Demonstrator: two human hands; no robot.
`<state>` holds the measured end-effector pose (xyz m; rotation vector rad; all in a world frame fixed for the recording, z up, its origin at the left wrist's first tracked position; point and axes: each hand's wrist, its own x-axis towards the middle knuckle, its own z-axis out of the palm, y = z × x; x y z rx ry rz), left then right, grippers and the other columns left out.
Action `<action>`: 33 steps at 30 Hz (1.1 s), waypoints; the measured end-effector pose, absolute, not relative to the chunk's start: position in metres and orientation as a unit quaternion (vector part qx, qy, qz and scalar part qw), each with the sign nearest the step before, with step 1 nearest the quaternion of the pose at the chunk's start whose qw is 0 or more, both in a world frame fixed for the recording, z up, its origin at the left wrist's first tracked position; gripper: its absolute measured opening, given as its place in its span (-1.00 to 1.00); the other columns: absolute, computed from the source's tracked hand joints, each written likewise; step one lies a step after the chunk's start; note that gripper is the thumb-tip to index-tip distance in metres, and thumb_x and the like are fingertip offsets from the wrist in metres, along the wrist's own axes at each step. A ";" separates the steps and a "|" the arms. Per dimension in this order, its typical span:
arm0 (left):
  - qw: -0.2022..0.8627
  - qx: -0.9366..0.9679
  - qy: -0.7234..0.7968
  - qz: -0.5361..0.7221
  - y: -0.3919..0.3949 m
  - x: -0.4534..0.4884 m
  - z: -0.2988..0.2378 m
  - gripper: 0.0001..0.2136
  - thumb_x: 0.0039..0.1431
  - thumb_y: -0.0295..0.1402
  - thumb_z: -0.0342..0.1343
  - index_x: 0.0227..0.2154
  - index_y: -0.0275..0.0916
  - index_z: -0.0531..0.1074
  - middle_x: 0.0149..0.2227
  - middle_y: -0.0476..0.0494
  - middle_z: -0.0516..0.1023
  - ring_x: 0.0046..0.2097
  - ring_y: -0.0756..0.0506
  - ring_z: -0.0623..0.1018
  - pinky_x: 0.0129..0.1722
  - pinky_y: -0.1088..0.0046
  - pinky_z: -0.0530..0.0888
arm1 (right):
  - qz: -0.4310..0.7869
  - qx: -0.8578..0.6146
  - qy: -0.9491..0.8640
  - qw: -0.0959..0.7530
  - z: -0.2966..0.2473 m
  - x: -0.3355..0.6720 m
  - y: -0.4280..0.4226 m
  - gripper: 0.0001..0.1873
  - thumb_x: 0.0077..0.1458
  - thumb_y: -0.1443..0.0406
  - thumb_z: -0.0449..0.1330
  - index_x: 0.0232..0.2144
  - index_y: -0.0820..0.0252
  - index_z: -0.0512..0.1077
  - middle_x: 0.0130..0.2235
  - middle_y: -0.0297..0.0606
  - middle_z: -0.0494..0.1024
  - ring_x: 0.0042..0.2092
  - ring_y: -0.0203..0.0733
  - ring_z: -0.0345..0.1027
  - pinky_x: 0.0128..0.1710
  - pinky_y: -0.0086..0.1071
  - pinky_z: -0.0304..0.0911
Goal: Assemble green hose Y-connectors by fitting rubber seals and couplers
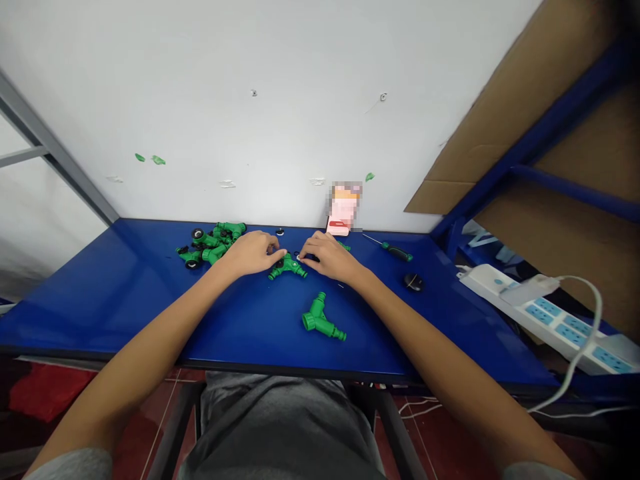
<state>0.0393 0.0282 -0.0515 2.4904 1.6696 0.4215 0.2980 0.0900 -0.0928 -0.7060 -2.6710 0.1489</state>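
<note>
While both rest on the blue bench (125, 293), the left hand (253, 252) curls closed over one end of a green Y-connector (289, 266). The right hand (327, 257), half-curled, touches its other end; whether it grips is unclear. A second Y-connector (323, 319) lies nearer the body, below the right hand.
</note>
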 end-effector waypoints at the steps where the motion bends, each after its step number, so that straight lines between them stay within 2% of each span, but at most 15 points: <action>1: 0.050 0.816 0.558 0.142 0.028 0.041 -0.051 -0.62 0.46 -0.08 0.07 -0.14 -0.25 0.69 -0.18 -0.23 0.75 -0.12 -0.28 0.70 -0.10 0.24 0.55 | 0.055 -0.250 -0.948 0.187 -0.092 0.299 0.090 -0.89 0.39 0.31 0.29 -0.17 0.13 0.65 -0.11 -0.10 0.69 -0.02 0.09 0.37 0.05 -0.06 0.24; 3: 0.046 0.812 0.563 0.148 0.026 0.044 -0.051 -0.61 0.47 -0.05 0.08 -0.13 -0.25 0.68 -0.16 -0.24 0.75 -0.07 -0.30 0.69 -0.06 0.22 0.55 | 0.060 -0.254 -0.946 0.194 -0.091 0.302 0.092 -0.90 0.37 0.32 0.29 -0.19 0.13 0.64 -0.13 -0.11 0.69 -0.03 0.08 0.38 0.05 -0.07 0.25; 6: 0.044 0.825 0.547 0.137 0.024 0.048 -0.055 -0.57 0.33 0.04 0.25 -0.04 -0.24 0.65 -0.11 -0.24 0.74 0.00 -0.34 0.68 0.00 0.20 0.55 | 0.070 -0.264 -0.939 0.208 -0.091 0.307 0.097 -0.90 0.34 0.33 0.28 -0.21 0.13 0.63 -0.16 -0.13 0.69 -0.03 0.07 0.39 0.06 -0.07 0.26; 9: 0.039 0.834 0.538 0.118 0.026 0.047 -0.061 -0.56 0.24 0.00 0.35 0.01 -0.23 0.63 -0.09 -0.24 0.73 0.02 -0.35 0.67 0.02 0.19 0.55 | 0.076 -0.272 -0.934 0.219 -0.093 0.313 0.102 -0.91 0.33 0.32 0.28 -0.23 0.12 0.62 -0.18 -0.14 0.69 -0.05 0.06 0.41 0.04 -0.09 0.28; 13: 0.082 0.834 0.535 0.108 0.030 0.043 -0.065 -0.63 0.26 -0.13 0.32 0.04 -0.20 0.62 -0.11 -0.18 0.74 0.00 -0.32 0.69 -0.02 0.22 0.56 | 0.079 -0.278 -0.930 0.225 -0.094 0.316 0.104 -0.92 0.32 0.32 0.28 -0.24 0.11 0.60 -0.18 -0.14 0.70 -0.05 0.07 0.42 0.03 -0.10 0.30; 17: 0.079 0.845 0.521 0.091 0.029 0.041 -0.063 -0.65 0.28 -0.13 0.29 0.02 -0.20 0.62 -0.17 -0.18 0.75 -0.07 -0.32 0.71 -0.04 0.20 0.55 | 0.087 -0.288 -0.923 0.239 -0.093 0.315 0.101 -0.92 0.33 0.28 0.29 -0.16 0.11 0.59 -0.16 -0.13 0.69 -0.03 0.07 0.45 0.02 -0.10 0.34; 21: 0.075 0.859 0.498 0.089 0.026 0.040 -0.061 -0.57 0.25 -0.06 0.33 0.09 -0.16 0.61 -0.11 -0.18 0.75 -0.02 -0.33 0.70 0.03 0.18 0.54 | 0.077 -0.290 -0.920 0.251 -0.092 0.315 0.101 -0.89 0.36 0.27 0.25 -0.16 0.10 0.59 -0.16 -0.14 0.68 -0.04 0.07 0.45 0.04 -0.08 0.35; 26: 0.076 0.864 0.492 0.076 0.029 0.036 -0.061 -0.57 0.26 -0.15 0.34 0.14 -0.16 0.58 -0.05 -0.19 0.74 0.05 -0.33 0.69 0.02 0.23 0.54 | 0.049 -0.292 -0.922 0.248 -0.088 0.319 0.103 -0.80 0.38 0.33 0.16 -0.21 0.11 0.61 -0.17 -0.11 0.70 -0.05 0.09 0.45 0.06 -0.05 0.33; 31: 0.069 0.851 0.517 0.059 0.030 0.034 -0.061 -0.54 0.28 -0.16 0.31 0.19 -0.20 0.54 -0.09 -0.24 0.74 -0.06 -0.33 0.72 -0.10 0.26 0.54 | 0.057 -0.314 -0.917 0.241 -0.075 0.329 0.101 -0.81 0.30 0.37 0.18 -0.23 0.14 0.62 -0.21 -0.12 0.70 -0.13 0.04 0.49 -0.06 -0.13 0.37; 33: 0.069 0.849 0.519 0.066 0.031 0.034 -0.062 -0.51 0.27 -0.18 0.32 0.23 -0.18 0.50 -0.08 -0.23 0.74 -0.02 -0.32 0.72 -0.07 0.28 0.54 | 0.082 -0.330 -0.914 0.221 -0.071 0.334 0.100 -0.83 0.27 0.36 0.21 -0.22 0.13 0.63 -0.23 -0.17 0.70 -0.22 -0.03 0.50 -0.15 -0.19 0.37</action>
